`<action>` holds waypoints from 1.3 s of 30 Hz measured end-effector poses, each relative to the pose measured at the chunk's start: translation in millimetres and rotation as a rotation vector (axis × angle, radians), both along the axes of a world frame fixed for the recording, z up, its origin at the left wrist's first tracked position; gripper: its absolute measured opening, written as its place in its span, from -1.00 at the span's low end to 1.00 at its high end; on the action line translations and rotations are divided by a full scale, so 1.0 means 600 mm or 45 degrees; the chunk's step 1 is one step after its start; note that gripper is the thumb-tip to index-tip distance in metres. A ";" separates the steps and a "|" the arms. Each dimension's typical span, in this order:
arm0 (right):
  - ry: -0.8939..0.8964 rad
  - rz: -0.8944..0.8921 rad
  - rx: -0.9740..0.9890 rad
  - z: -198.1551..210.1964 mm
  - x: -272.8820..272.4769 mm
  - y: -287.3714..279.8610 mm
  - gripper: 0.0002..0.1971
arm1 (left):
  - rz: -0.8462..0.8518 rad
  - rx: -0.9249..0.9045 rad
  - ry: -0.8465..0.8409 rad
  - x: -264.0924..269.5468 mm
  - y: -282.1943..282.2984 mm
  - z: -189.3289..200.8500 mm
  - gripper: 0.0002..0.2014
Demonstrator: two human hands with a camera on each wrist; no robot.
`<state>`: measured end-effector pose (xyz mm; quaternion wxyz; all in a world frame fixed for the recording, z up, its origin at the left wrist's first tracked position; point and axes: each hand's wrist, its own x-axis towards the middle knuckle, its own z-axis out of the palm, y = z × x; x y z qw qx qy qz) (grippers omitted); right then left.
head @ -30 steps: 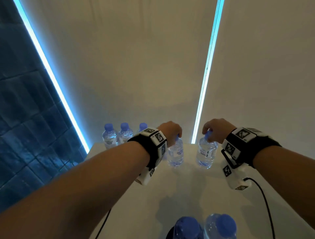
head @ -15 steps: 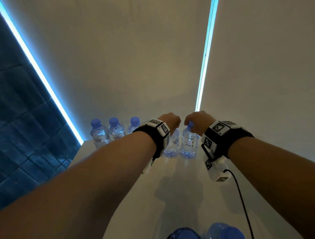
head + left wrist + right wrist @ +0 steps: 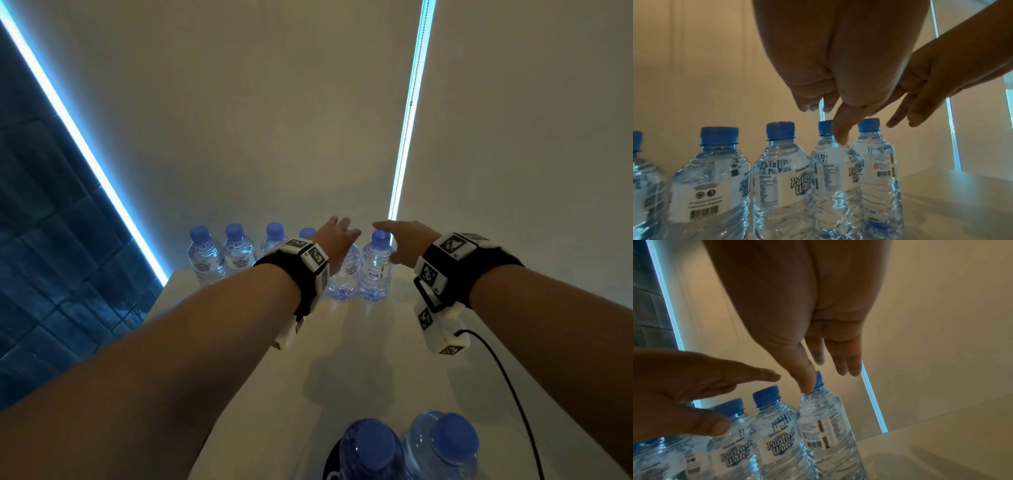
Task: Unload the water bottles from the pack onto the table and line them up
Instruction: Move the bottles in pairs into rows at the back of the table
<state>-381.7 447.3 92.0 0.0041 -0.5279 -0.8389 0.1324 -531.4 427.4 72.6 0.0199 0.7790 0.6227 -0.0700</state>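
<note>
I count six bottles standing upright in a row along the far edge of the table (image 3: 394,342), close against the wall. The two at the right end of the row — the fifth bottle (image 3: 346,274) and the end bottle (image 3: 376,270) — stand just beside each other, shoulders nearly touching.

My left hand (image 3: 337,240) hangs over the fifth bottle with fingers loosely spread, grasping nothing; the left wrist view shows the thumb dangling in front of that bottle's neck, and I cannot tell whether it touches. My right hand (image 3: 406,241) is likewise released, fingers straight above the end bottle; in the right wrist view the thumb hangs at the cap — contact or not, I cannot say.

So a good part of the unloading looks done. What is left sits at the near edge of the table: two more bottles (image 3: 407,448) with blue caps, close together. How many more are with them I cannot see. I judge these need carrying over to the row's right end.
</note>
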 end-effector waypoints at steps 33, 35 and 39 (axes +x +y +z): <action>-0.468 0.731 -0.101 0.028 -0.037 -0.346 -0.77 | -0.005 -0.309 -0.492 -0.121 -0.516 0.026 -0.68; -0.437 0.744 -0.119 0.035 -0.047 -0.340 -0.81 | 0.019 -0.268 -0.455 -0.135 -0.508 0.025 -0.69; -0.379 0.718 -0.088 0.071 -0.079 -0.311 -0.83 | 0.199 -0.158 -0.569 -0.183 -0.486 0.031 -0.72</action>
